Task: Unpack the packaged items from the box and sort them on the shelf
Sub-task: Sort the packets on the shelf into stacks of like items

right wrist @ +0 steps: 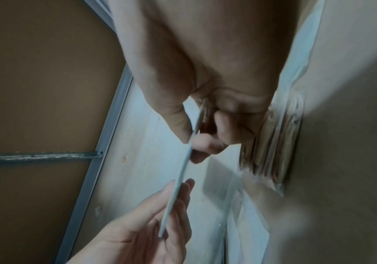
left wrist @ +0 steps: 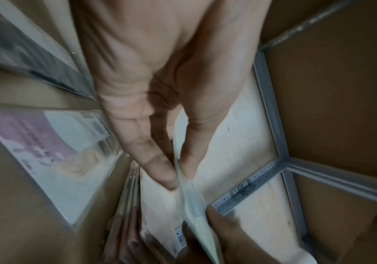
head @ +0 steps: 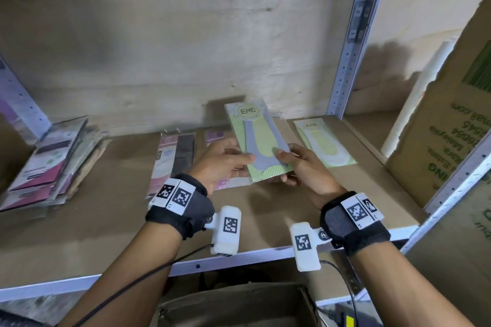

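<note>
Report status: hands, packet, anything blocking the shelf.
Left hand and right hand both pinch the green packet, held above the shelf. A matching green packet lies flat beside it. Nothing in the way.

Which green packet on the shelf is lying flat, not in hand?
The pale green packet at far right, lying flat on the shelf. The other green packet is held raised.

Both forearms reaching forward, left hand [head: 221,164] and right hand [head: 305,167] close together, thumbs on top, pinching

Plywood back wall [head: 159,34]; paper-cup stack [head: 414,103] at right
</note>
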Tool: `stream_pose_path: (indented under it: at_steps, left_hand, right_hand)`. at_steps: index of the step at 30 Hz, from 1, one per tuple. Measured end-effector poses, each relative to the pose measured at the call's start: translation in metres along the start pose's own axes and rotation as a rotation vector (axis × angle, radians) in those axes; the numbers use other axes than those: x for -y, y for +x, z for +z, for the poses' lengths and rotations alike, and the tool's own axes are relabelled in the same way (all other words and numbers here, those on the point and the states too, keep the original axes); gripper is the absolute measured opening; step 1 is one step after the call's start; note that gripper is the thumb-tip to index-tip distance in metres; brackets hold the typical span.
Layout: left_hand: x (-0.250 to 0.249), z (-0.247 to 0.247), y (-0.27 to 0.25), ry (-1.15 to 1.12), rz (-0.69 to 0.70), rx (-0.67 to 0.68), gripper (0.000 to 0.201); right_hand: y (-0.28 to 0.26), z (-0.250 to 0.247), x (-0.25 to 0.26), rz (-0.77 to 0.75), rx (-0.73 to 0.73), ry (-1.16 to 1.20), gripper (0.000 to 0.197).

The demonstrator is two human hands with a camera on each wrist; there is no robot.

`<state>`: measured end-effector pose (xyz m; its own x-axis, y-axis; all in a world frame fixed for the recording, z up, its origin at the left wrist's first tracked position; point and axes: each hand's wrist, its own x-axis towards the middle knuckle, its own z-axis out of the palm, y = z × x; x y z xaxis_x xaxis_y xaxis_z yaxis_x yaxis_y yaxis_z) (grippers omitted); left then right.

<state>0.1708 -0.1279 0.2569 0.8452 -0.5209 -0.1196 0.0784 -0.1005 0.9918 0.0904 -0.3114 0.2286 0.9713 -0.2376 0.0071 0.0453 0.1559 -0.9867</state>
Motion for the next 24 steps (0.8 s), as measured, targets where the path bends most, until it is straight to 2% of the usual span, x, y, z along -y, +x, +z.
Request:
stream_pose_path:
  at_steps: [2, 5, 7, 12, 15, 17, 21, 24]
  left_hand:
    - [-0.002, 0.014, 0.008, 0.045, 0.016, -0.038, 0.028]
    - [-0.01, 0.039, 0.022, 0.093, 0.035, -0.097, 0.021]
    - [-0.017, 0.055, 0.035, 0.139, 0.056, -0.119, 0.017]
    - [-0.033, 0.092, 0.069, 0.334, 0.061, -0.157, 0.037]
    - [-0.039, 0.113, 0.082, 0.452, 0.016, -0.143, 0.032]
    - [-0.039, 0.124, 0.09, 0.573, -0.02, -0.139, 0.051]
    - [-0.04, 0.148, 0.101, 0.789, -0.019, -0.105, 0.038]
    - [-0.04, 0.163, 0.108, 0.849, -0.058, -0.097, 0.05]
  right_hand:
    - [0.006, -0.014, 0.003, 0.013, -0.096, -0.018, 0.017]
    - [0.012, -0.038, 0.009, 0.016, -0.191, -0.038, 0.034]
    - [0.015, -0.056, 0.013, -0.002, -0.243, -0.057, 0.037]
    - [0.019, -0.098, 0.018, -0.045, -0.398, -0.258, 0.031]
    - [0.019, -0.119, 0.017, -0.027, -0.464, -0.355, 0.032]
    - [0.02, -0.129, 0.015, -0.007, -0.479, -0.403, 0.032]
    - [0.019, -0.142, 0.01, 0.059, -0.515, -0.495, 0.038]
    - [0.018, -0.146, 0.007, 0.087, -0.537, -0.546, 0.037]
